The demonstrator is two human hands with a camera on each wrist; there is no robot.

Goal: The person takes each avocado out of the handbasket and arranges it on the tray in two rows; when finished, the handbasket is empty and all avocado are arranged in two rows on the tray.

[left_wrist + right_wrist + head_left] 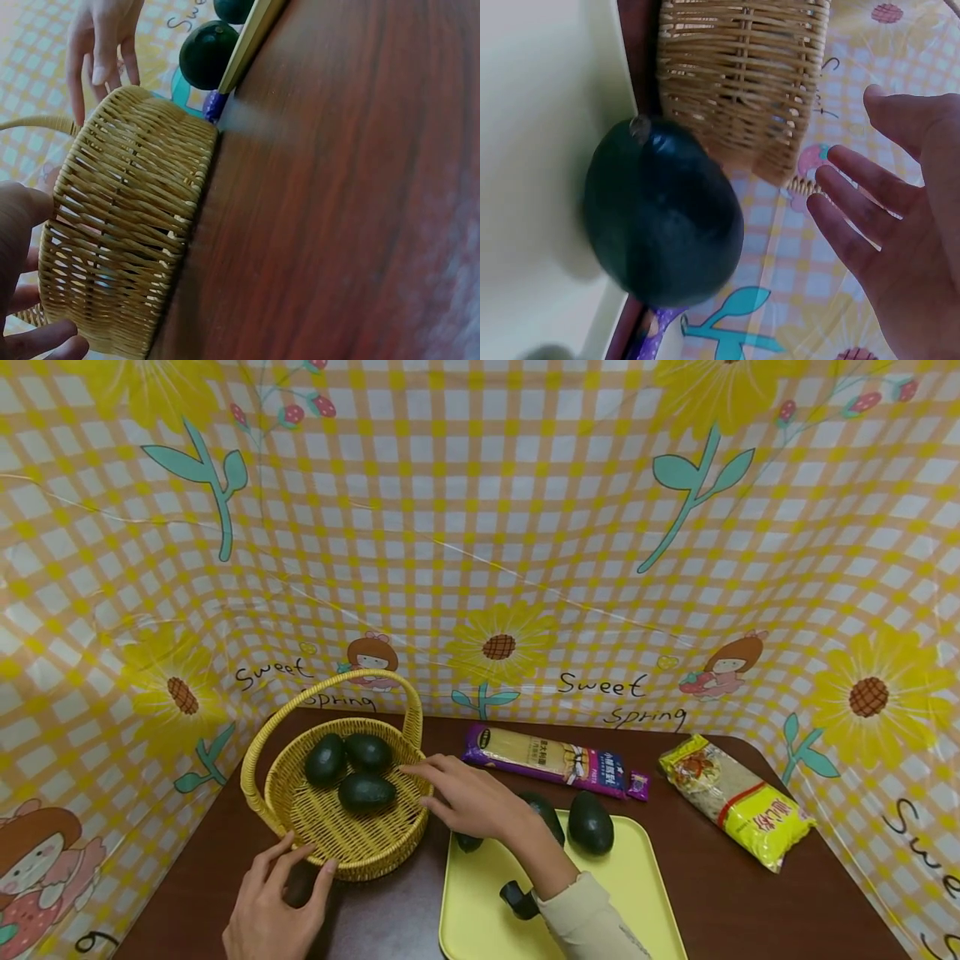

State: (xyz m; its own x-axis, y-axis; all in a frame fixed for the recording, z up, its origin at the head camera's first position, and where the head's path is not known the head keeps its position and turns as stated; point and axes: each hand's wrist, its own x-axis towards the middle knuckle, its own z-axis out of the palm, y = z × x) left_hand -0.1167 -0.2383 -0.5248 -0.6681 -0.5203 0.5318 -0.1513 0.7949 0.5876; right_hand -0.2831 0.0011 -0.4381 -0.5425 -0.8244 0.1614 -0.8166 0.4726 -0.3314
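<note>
A yellow wicker basket with a tall handle holds three dark green avocados. My left hand is at its near left rim, thumb and fingertips bent about the edge; the left wrist view shows the woven side beside that hand. Over the right rim reaches my right hand, fingers spread and nothing in them, tips above the basket's inside. Beneath the right forearm lies a pale yellow tray bearing more avocados, one partly hidden by that hand. A tray avocado looms large in the right wrist view.
A purple pasta packet lies behind the tray. To the right is a yellow and clear food packet. A checked, flowered cloth walls the back and sides of the dark brown table.
</note>
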